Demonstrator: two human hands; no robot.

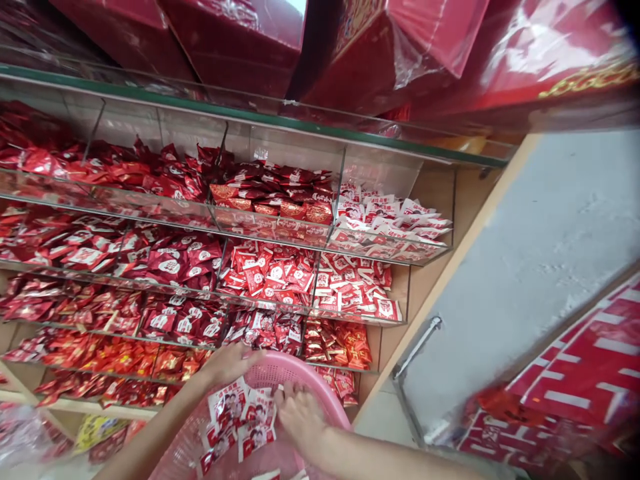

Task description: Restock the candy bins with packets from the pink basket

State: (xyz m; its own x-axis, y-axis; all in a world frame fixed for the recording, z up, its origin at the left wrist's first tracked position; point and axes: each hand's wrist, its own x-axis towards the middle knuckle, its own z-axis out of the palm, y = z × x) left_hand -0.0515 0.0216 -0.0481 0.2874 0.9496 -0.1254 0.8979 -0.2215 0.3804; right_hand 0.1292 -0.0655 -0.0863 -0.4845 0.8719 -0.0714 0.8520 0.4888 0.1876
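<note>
A pink plastic basket (320, 387) with a perforated wall sits low in the middle of the view, tilted. My left hand (233, 363) is closed over its far left rim. Inside it lie several small red-and-white candy packets (257, 417) with printed figures. My right hand (303, 417) reaches into the basket from the right, fingers curled down against the edge of these packets. Its fingertips are partly hidden, with a packet corner beside them. Similar white-and-red packets (390, 217) fill the right compartment of the top candy shelf.
Stepped clear-fronted shelves (270, 300) hold many red, maroon and orange packets in divided compartments. Above runs a green-edged glass shelf (200, 110) carrying large red boxes (240, 53). A wooden side panel (445, 260) and grey wall (540, 220) stand right, with red-and-white patterned items (590, 353).
</note>
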